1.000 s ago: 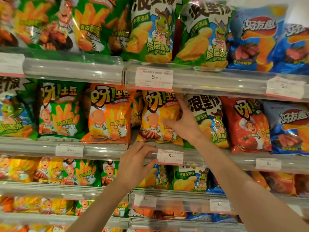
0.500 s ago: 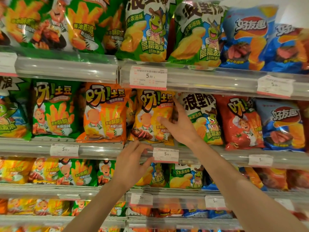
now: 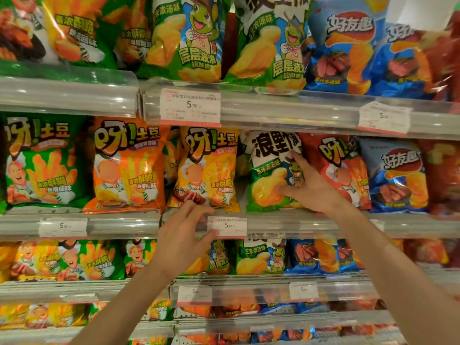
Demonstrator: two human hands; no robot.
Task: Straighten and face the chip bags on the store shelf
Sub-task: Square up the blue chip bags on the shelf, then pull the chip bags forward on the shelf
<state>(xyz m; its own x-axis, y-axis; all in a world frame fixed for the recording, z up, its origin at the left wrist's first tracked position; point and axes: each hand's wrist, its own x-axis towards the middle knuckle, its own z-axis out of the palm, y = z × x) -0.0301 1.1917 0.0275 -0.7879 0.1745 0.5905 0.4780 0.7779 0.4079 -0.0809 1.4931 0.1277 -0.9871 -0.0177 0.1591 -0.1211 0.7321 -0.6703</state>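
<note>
**Middle shelf half faced, green bag in hand**

You had your right hand [image 3: 307, 189] spread flat on the green-and-white chip bag [image 3: 270, 175], fingers open and pressing its front, not clenched. Your left hand [image 3: 185, 234] hung loosely open at the shelf's front edge [image 3: 124, 224], fingertips touching the bottom seam of the yellow bag [image 3: 207, 170]. Both bags stood upright on the middle shelf, labels forward. The orange bag [image 3: 129, 165] and red bag [image 3: 338, 168] leaned slightly, so facing looked unfinished. The bags were glossy, crinkled film, puffed like pillows; the shelf's front edge was clear, shiny plastic.
</note>
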